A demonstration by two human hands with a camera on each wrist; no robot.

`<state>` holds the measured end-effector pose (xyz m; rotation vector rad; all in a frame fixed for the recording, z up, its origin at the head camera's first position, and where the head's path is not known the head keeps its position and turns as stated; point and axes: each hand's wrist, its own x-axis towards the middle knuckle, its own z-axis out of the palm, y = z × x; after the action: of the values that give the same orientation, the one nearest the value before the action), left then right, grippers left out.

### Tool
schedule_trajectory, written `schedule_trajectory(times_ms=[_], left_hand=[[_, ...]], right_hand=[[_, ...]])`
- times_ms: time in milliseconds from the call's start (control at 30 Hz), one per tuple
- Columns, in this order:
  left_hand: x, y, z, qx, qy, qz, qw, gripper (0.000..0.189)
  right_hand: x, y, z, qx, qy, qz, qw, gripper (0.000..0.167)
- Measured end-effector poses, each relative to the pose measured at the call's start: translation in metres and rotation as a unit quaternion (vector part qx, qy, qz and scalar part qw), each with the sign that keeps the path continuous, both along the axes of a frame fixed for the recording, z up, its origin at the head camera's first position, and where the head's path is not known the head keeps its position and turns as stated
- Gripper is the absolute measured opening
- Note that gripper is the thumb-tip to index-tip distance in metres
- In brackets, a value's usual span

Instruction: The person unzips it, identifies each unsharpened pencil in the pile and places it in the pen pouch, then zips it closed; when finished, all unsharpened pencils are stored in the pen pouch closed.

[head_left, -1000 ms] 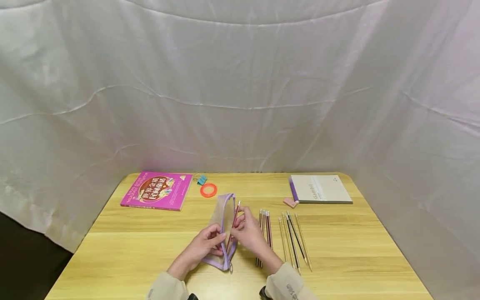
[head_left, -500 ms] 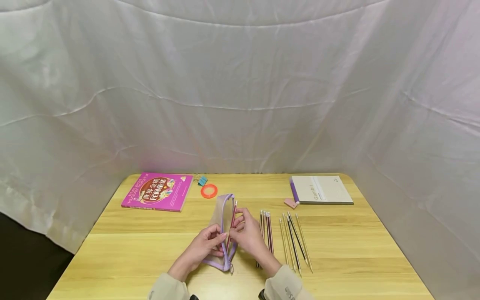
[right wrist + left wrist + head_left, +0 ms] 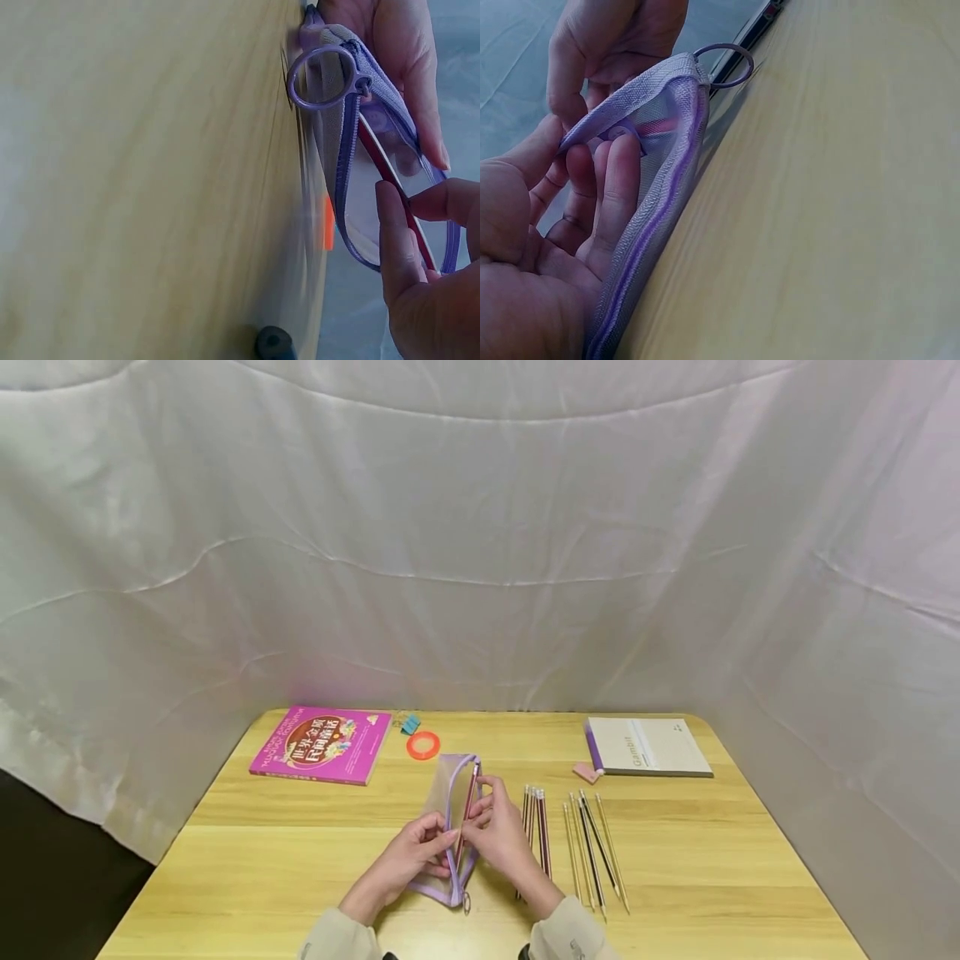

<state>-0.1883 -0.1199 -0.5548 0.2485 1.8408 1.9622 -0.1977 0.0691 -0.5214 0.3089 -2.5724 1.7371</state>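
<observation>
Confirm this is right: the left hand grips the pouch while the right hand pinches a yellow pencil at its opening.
Not quite: the pencil is red, not yellow, as the right wrist view shows. The rest stands: the left hand grips the pouch, and the right hand pinches the pencil at its opening.

From a distance, I am viewing a pink book (image 3: 321,746) lying flat at the far left of a table (image 3: 712,860). Beside it, a teal clip (image 3: 410,725) is resting, an orange-red ring (image 3: 412,746) lying just in front. At far right, a pale notebook (image 3: 656,746) is lying, a pink eraser (image 3: 585,772) sitting by its near left corner. Behind, a grey curtain (image 3: 480,527) is hanging.
</observation>
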Motion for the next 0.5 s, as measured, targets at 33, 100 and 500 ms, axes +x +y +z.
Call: schedule_trajectory(times_ms=[33, 100, 500], left_hand=[[0.0, 0.0, 0.0, 0.0, 0.001, -0.001, 1.0, 0.035], [0.001, 0.0, 0.001, -0.001, 0.003, -0.004, 1.0, 0.037], [-0.001, 0.006, 0.016, -0.061, 0.074, 0.019, 0.9952, 0.032]], right_hand=[[0.0, 0.0, -0.001, 0.0, 0.0, 0.0, 1.0, 0.078], [-0.001, 0.0, -0.001, 0.002, -0.003, -0.003, 1.0, 0.078], [0.001, 0.003, 0.001, -0.043, -0.037, -0.009, 0.9984, 0.075]])
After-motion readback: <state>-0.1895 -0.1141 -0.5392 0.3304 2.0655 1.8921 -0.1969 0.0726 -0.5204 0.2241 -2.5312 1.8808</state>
